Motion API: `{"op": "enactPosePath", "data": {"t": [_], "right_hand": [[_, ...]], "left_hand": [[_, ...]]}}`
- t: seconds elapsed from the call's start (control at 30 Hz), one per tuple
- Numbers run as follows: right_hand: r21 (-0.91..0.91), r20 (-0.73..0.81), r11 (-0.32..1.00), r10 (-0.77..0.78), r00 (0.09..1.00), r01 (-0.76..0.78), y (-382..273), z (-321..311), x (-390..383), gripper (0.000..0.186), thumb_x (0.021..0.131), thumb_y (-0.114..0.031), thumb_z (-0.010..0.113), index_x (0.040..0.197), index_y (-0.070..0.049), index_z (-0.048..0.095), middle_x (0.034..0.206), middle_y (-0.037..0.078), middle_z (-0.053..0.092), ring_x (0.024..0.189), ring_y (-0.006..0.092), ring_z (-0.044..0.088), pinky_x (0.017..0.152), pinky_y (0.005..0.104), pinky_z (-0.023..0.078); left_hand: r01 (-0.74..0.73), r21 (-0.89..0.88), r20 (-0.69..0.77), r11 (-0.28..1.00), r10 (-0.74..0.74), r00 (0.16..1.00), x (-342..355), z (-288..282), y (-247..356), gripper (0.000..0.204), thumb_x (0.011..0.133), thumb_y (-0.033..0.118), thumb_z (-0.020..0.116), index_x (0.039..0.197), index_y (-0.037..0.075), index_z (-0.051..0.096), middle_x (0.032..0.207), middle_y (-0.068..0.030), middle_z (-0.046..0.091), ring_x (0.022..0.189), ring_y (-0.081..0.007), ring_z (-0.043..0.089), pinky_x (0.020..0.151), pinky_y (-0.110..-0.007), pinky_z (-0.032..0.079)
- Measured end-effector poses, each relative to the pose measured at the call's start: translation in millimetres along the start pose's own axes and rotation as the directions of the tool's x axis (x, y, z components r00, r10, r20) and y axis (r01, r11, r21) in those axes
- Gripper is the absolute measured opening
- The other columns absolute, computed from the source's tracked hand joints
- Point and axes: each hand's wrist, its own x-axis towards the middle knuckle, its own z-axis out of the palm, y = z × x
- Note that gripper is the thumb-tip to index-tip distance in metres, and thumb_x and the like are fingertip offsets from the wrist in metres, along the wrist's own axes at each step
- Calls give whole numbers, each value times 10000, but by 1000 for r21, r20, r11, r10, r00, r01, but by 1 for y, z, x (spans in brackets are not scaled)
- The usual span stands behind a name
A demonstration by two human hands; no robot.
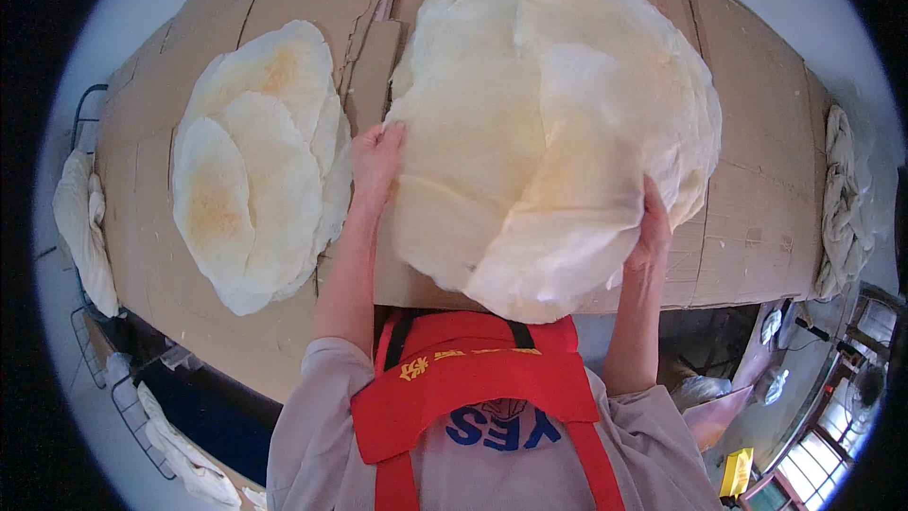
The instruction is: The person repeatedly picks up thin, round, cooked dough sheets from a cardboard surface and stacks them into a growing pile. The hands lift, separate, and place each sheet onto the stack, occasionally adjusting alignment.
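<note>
A large pile of thin, pale flatbreads (473, 123) lies before me, its sheets overlapping unevenly. At its left edge my left hand (377, 163) is closed, thumb and fingers pinching the rim of a flatbread. My right hand (653, 227) grips the near right edge of the sheets, thumb on top and the other fingers hidden beneath. The near part of the top flatbread (558, 237) hangs slightly past the table's front edge and looks a little blurred. A smaller stack of flatbreads (270, 161) with browned patches rests to the left, apart from both hands.
Brown cardboard (757, 189) covers the table under both piles. Crumpled cream cloth (845, 203) hangs at the right end, and another cloth (85, 218) lies over a metal frame at the left. A yellow object (737, 471) stands low at the right.
</note>
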Motion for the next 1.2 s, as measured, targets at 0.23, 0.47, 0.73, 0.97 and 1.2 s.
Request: {"op": "enactPosePath", "data": {"t": [0.23,0.47,0.73,0.97,1.2], "right_hand": [[-159,39,985,74,997,-67,43,-2,19,343,871,-266,488,1110,-20,499,1095,87,541,963,172,531,825,307,446],[12,-153,856,-510,847,517,-105,-63,-89,382,851,-245,491,1162,-25,469,1105,94,530,1013,217,503,860,363,423],[-780,24,199,-938,346,593,-207,13,-132,311,837,-161,485,1106,-6,505,1074,133,543,996,231,515,851,336,428],[-433,481,779,-226,847,454,-11,196,-7,286,866,-100,452,1129,10,474,1003,79,558,929,156,544,796,287,460],[-166,770,951,-41,636,262,75,337,-2,179,844,-114,475,993,-38,536,862,28,583,770,120,562,681,248,465]], "left_hand": [[-634,726,390,266,601,698,-56,52,16,764,730,357,604,1332,70,232,1364,-186,220,1244,-378,201,1004,-460,197],[-665,698,536,266,422,732,-63,66,-28,823,699,502,570,1351,144,219,1422,-139,62,1289,-389,52,1019,-536,73],[-675,699,495,236,521,695,-84,79,-5,859,671,498,596,1325,64,247,1395,-180,141,1272,-404,127,1017,-526,129],[-383,-284,573,879,476,667,-117,110,-13,786,672,274,687,1277,-17,278,1316,-204,277,1218,-293,301,1005,-355,259],[-548,-518,-378,657,399,836,-45,-77,84,645,765,236,586,1283,14,271,1279,-123,333,1176,-270,351,966,-353,317]]}}
